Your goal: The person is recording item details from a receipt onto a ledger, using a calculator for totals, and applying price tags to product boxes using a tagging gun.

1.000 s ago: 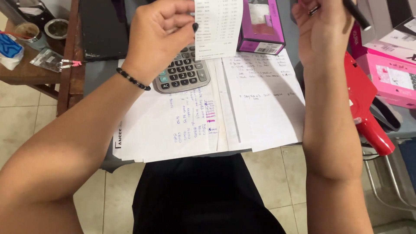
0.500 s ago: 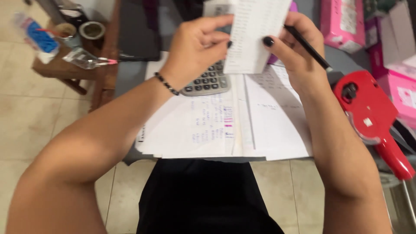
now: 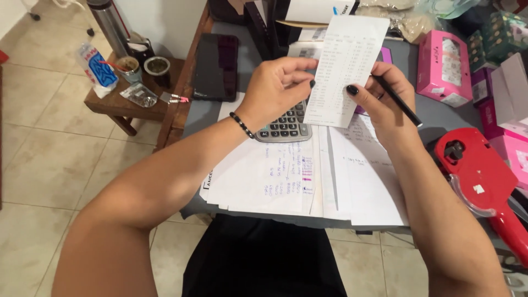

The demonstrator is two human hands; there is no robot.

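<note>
Over the grey desk [image 3: 231, 118], both hands hold one long printed paper slip [image 3: 345, 69] upright, facing the person, presumably so its columns can be read. Left hand [image 3: 278, 91]: closed, thumb and fingertips pinching the slip's left edge about halfway down. Right hand [image 3: 385, 102]: thumb pressed on the slip's lower right edge, fingers behind; the same hand also keeps a black pen [image 3: 399, 102] tucked between the fingers, tip end slanting down to the right, probably parked there to be ready for writing.

Directly below the slip: grey calculator [image 3: 283, 126], lying partly on a spread of handwritten sheets [image 3: 308, 176] that overhang the desk's near edge. Calculator and sheets sit within easy reach of either hand.

Right of the sheets: red hand-held labelling tool [image 3: 484, 181]; behind it, pink boxes [image 3: 440, 74]. Left: dark tablet [image 3: 216, 66] flat on the desk; low wooden side table [image 3: 118, 102] with cups and a steel flask [image 3: 111, 25].
</note>
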